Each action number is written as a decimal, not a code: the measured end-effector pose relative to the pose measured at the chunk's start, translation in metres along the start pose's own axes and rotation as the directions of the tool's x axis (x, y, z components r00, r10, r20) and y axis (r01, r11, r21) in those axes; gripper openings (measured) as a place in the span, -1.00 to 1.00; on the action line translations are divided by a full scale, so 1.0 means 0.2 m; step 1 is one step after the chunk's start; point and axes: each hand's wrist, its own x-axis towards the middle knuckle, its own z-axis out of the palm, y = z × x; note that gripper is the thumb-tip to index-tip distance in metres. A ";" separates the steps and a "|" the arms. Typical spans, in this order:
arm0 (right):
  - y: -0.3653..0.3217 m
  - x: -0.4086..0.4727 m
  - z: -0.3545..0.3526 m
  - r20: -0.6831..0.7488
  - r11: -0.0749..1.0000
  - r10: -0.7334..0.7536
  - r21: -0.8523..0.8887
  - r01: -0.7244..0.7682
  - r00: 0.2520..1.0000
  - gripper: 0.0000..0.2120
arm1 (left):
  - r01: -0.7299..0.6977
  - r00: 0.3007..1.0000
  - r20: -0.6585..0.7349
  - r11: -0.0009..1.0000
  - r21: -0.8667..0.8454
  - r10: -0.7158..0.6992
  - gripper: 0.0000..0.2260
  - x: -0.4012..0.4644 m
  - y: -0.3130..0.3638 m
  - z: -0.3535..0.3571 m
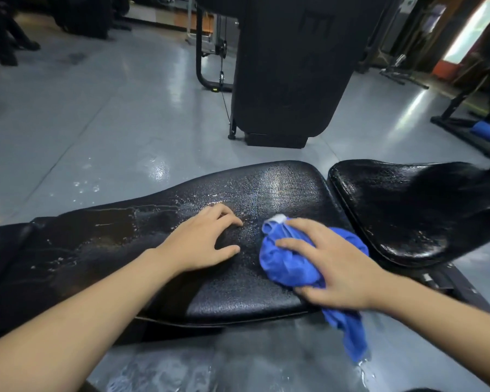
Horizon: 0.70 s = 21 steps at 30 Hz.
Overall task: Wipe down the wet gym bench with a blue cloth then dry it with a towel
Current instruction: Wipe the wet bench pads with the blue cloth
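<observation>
Two hands work on the wet black desk — the long pad [266,284] running from nine o'clock toward the centre. The right hand [337,267] presses down on a bunched blue cloth [289,264] at about four o'clock on that pad, fingers spread and curled over the wad, thumb against its near side; a tail of the cloth hangs off the near edge, dripping toward the floor [96,108]. The left hand [207,241] rests just beside it at nine o'clock of the cloth, holding nothing, fingers bent with the tips touching the pad. Water beads and streaks shine across the pad beyond the hands. The seat pad [408,210] sits at three o'clock, apart by a narrow gap, also wet. Farther off, at twelve o'clock, a tall black upright pad [289,66] stands on the grey floor — puddles glint near it.
</observation>
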 end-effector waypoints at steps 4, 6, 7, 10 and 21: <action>0.02 -0.18 -0.01 -0.003 0.998 0.067 -0.002 -0.067 0.998 -0.24 | 0.000 1.000 0.016 1.000 -0.014 0.000 -0.56 0.00 0.01 -0.02; 0.09 -0.17 -0.03 -0.006 0.990 0.133 0.042 -0.133 0.991 -0.22 | -0.005 1.000 0.023 1.000 -0.017 0.005 -0.55 0.00 0.01 -0.02; 0.13 -0.15 -0.04 -0.012 0.984 0.167 0.064 -0.166 0.986 -0.23 | -0.010 1.000 0.020 1.000 -0.016 0.010 -0.55 0.00 0.01 -0.02; 0.28 0.01 -0.04 -0.067 0.964 0.261 0.076 -0.256 0.963 -0.29 | -0.016 1.000 0.018 1.000 -0.013 0.016 -0.54 -0.01 0.01 -0.02; 0.65 0.80 -0.03 -0.129 0.872 0.490 0.069 -0.486 0.862 -0.42 | -0.032 0.999 -0.020 0.999 -0.008 0.032 -0.54 0.00 -0.01 -0.01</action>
